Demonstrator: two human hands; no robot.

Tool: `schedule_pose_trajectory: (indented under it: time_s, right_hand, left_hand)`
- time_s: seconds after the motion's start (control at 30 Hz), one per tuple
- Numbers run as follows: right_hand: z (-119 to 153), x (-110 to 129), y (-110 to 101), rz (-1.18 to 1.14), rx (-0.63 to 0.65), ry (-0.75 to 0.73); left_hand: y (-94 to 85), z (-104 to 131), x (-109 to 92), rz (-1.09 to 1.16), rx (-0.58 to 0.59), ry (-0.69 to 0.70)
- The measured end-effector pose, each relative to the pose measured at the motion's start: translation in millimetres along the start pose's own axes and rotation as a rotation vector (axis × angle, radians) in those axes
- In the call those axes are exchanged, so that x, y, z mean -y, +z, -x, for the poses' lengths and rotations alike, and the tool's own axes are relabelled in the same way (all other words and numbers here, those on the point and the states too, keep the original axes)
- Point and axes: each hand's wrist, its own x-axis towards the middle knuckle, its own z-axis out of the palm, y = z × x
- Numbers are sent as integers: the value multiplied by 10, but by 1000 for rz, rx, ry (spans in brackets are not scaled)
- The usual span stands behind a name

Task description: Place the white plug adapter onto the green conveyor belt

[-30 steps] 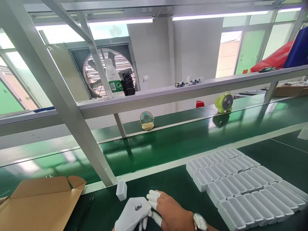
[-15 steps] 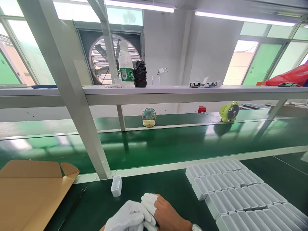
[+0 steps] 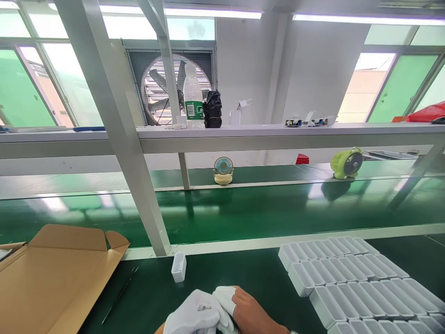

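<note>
I see the small white box (image 3: 179,267) standing upright on the green bench, just beyond my hands and apart from them. My gloved left hand (image 3: 196,316) is curled over my right hand's (image 3: 248,311) white-capped fingers (image 3: 225,297); whether either grips anything, I cannot tell.

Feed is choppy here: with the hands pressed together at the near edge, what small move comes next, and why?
Probably finish seating the finger covers first. The gloved left hand wraps the white-capped fingertips of the right hand, and neither holds a part. The lone white case and the grid of white cases lie untouched on the green mat.
</note>
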Motion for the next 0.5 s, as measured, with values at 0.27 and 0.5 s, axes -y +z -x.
schedule_pose_trajectory:
  time_s: [0.27,0.5]
  right_hand:
    - [14,-133,148,102,108,-19]
    - [-77,-108,127,213,106,-65]
  left_hand:
    - [16,24,12,17,-16,-21]
    - [54,-38,-75,-21,61,-57]
